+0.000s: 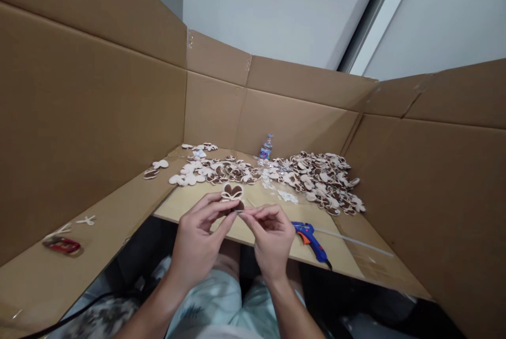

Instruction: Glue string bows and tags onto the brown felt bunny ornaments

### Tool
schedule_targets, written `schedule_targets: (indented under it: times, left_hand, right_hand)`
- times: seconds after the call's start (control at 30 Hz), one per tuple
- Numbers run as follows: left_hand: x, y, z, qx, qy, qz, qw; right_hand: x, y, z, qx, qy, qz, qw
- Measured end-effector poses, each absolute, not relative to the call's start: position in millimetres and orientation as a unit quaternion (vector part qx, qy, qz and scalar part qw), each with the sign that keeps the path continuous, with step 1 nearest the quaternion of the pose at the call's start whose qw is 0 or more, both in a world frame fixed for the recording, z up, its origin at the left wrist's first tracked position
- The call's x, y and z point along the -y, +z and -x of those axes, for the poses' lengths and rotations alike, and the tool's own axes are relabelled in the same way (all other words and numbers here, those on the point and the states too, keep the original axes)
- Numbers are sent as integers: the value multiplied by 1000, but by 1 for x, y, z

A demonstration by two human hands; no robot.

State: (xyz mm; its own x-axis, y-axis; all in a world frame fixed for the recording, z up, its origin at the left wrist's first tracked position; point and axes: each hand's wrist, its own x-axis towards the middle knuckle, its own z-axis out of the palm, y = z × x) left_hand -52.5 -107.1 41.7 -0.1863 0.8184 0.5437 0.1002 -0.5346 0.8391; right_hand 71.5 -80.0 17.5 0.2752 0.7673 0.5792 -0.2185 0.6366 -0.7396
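- A bow-shaped piece of brown-and-cream felt or foam [232, 194] is held upright just above the near edge of the board, between the two hands. (The material cannot be told for certain from this view.) It is judged light, soft and somewhat flexible, so it is best taken by its narrow pinched centre, with the lobes left free.
- The left hand [200, 228] is curled, its fingers and thumb pinching the piece low at the centre.
- The right hand [271, 233] is curled and raised beside it, with a thin pale sliver [239, 212] pinched between thumb and forefinger, its tip touching the piece.
- One blue hot-glue gun with an orange trigger [310, 241] lies just right of the right hand, on a pale wooden board [340, 255].
- Two main masses of similar pieces are spread across the far board: a low band [221, 170] at centre-left and a larger heap [320, 183] at right. Dozens lie in each, too overlapped to be counted.
- One clear plastic water bottle [265, 150] stands at the far edge, between them.
- Two loose pieces [152, 170] lie on the left cardboard ledge, with two small white bow shapes [86, 220] nearer.
- One red-and-black object [61, 244] lies near them.
- Brown corrugated cardboard walls [98, 91] enclose the left, far and right sides.
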Motion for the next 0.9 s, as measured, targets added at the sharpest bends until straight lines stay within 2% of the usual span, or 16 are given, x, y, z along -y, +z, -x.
schedule_targets:
  times: [0.37,0.6,0.9]
  left_hand:
    - [104,40,64,-366,628,-579,370]
    - [102,34,69,-359,678,-508,391]
    - [100,31,68,-351,669,-519,401]
  right_hand:
    - [80,20,-85,476,505,195,693]
    - [94,24,-88,467,548,128,682]
    - [104,28,-88,453,584,118,663]
